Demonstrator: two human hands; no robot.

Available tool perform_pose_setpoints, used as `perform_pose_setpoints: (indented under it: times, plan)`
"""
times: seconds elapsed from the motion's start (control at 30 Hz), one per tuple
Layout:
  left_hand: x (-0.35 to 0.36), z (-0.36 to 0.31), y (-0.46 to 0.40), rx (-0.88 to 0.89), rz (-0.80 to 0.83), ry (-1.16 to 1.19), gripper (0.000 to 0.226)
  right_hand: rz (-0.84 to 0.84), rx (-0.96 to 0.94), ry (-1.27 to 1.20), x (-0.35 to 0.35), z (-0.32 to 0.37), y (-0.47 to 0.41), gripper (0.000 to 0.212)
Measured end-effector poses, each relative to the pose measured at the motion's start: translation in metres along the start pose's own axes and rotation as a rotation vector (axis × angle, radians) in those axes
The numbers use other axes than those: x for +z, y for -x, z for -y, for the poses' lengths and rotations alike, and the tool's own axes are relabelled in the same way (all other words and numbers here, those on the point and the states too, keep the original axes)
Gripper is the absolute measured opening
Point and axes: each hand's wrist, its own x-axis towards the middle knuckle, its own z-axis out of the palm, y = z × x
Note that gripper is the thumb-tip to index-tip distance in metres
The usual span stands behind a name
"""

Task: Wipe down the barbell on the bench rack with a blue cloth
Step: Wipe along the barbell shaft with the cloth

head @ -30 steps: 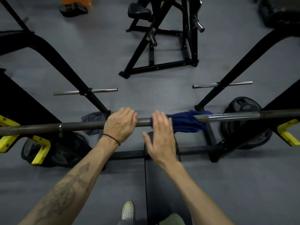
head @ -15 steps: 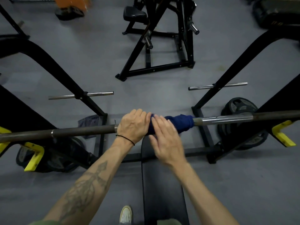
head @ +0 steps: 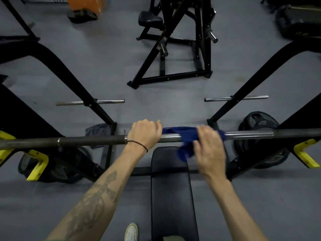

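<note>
One black padded bench (head: 171,188) nearest you. Your left hand (head: 145,133) curls over one long steel barbell (head: 90,142); your right hand (head: 209,146) grips one blue cloth (head: 184,139) draped over bar centre. Two yellow rack hooks (head: 37,164) visible. Two black weight plates (head: 257,122) beyond.

A gym floor (head: 107,54) of grey rubber is seen from above under dim, even light. At 12 o'clock a black plate-loaded machine (head: 175,49) w/ padded seat (head: 150,19) is set on an angled frame. An orange object (head: 83,3) is cut off at 11 o'clock, dark equipment (head: 298,20) at 1 o'clock. Chrome storage pegs (head: 90,102) are shown at 10 and 2 o'clock. Weight plates (head: 258,122) are propped at 3 o'clock, more at 8. A grey rag (head: 96,130) is left on the floor at approx. 9 o'clock.
</note>
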Motion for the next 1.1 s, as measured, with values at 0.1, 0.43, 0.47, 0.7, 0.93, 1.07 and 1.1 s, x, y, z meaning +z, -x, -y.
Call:
perform_pose_setpoints:
  times: [0.1, 0.43, 0.47, 0.7, 0.93, 1.07, 1.1]
  plan:
    - [0.010, 0.004, 0.008, 0.025, -0.256, -0.022, 0.053, -0.082, 0.373, -0.083, 0.009, 0.035, 0.000, 0.060]
    - [0.019, 0.011, 0.015, 0.261, -0.466, 0.047, 0.043, -0.034, 0.063, 0.001, 0.000, -0.007, 0.004, 0.057]
    - [0.019, 0.012, 0.015, 0.272, -0.483, 0.040, 0.043, -0.085, 0.213, -0.045, 0.006, 0.008, 0.003, 0.057]
    - [0.022, 0.012, 0.013, 0.262, -0.540, 0.028, 0.044, 0.123, -0.222, -0.098, 0.022, 0.053, 0.005, 0.061]
    - [0.028, 0.011, 0.011, 0.248, -0.610, 0.008, 0.046, -0.128, 0.361, -0.173, 0.024, 0.046, 0.002, 0.063]
    - [0.027, 0.013, 0.011, 0.317, -0.623, -0.027, 0.045, 0.127, -0.095, -0.135, 0.023, 0.069, 0.013, 0.067]
    - [0.027, 0.013, 0.013, 0.320, -0.611, -0.028, 0.045, 0.146, -0.201, -0.077, 0.016, 0.049, 0.012, 0.064]
